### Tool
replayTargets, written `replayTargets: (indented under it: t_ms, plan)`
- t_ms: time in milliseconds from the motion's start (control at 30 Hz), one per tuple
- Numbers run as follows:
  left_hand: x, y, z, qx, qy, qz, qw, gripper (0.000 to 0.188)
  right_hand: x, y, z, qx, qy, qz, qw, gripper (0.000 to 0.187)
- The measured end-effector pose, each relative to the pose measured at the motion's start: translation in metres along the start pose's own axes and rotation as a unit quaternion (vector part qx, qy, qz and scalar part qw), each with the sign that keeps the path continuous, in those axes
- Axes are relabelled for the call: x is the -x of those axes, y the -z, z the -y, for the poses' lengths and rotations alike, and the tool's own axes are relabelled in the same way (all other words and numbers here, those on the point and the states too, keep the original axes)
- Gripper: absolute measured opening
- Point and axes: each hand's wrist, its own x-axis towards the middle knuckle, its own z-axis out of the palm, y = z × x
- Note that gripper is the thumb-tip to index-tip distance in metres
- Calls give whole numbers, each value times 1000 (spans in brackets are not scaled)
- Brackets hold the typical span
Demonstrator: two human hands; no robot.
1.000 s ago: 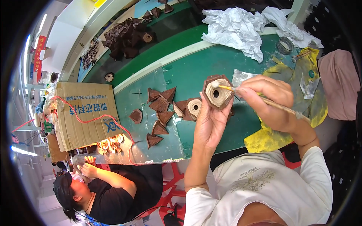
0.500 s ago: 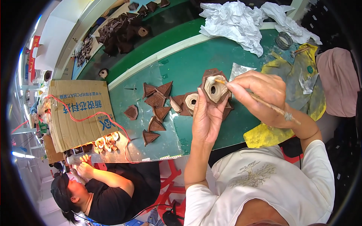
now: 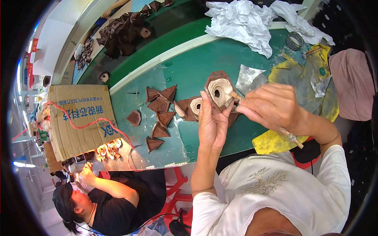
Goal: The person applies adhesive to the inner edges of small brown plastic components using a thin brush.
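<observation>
The left hand (image 3: 212,131) grips a cream-faced piece (image 3: 213,84), the right hand (image 3: 273,106) a brush (image 3: 289,137); brown shards (image 3: 160,105), yellow cloth (image 3: 275,142) and crumpled white paper (image 3: 240,27) surround them on the table (image 3: 212,59).

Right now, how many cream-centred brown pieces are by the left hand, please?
2: one brown piece in the left hand, another brown piece on the table beside it; more may be hidden.
</observation>
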Motion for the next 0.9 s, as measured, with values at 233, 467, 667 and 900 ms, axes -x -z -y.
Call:
replayTargets:
  t_ms: [233,467,667,900]
  plan:
    - [-1,2,5,-41,4,16,999,44,-11,-1,-5,-20,16,-41,999,18]
    - [-2,0,3,-55,-15,2,998,44,-5,9,-5,-64,-30,27,997,13]
    - [-4,7,7,-36,-12,11,999,45,-5,8,-3,-152,-75,65,983,10]
    - [-3,12,12,50,51,18,997,48,-16,3,4,-277,-166,32,946,7]
